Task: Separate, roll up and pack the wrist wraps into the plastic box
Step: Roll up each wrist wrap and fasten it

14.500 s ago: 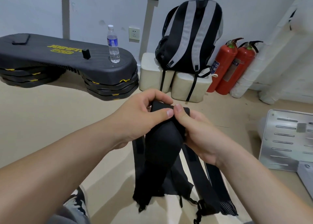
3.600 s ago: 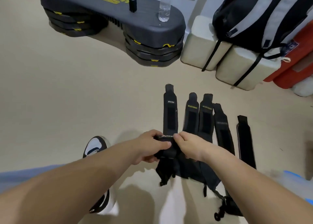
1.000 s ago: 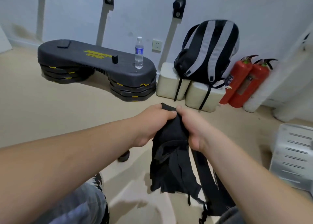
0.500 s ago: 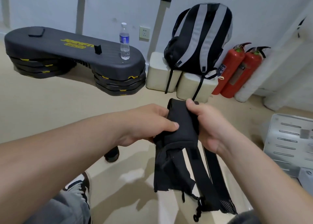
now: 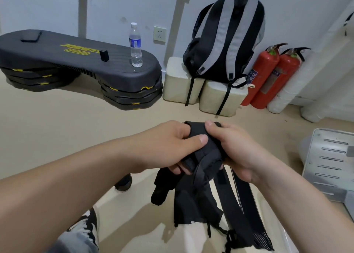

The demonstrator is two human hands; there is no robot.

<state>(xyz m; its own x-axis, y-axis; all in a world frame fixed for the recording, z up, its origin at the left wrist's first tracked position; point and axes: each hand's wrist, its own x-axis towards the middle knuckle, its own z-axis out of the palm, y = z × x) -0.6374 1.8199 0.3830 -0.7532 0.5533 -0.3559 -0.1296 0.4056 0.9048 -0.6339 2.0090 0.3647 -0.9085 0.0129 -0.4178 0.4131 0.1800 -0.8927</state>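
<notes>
Both hands hold a bunch of black wrist wraps (image 5: 199, 195) in front of me, above the floor. My left hand (image 5: 172, 147) grips the bunch's top from the left, thumb pressed across the fabric. My right hand (image 5: 235, 149) clasps the same top from the right, its fingers curled over the upper edge. Several long black straps hang down from the hands, some ending in loops and a striped end at the bottom. The plastic box is not clearly in view.
A black exercise step (image 5: 80, 69) with a water bottle (image 5: 135, 46) stands at the back left. A striped backpack (image 5: 226, 42) rests on two pale blocks (image 5: 182, 84). Two red fire extinguishers (image 5: 272, 76) lean against the wall. A grey slotted panel (image 5: 329, 162) lies at right. My shoe (image 5: 86, 228) is below left.
The hands have come closer together and bunched the top of the wraps. One strap end now hangs free on the left below my left hand.
</notes>
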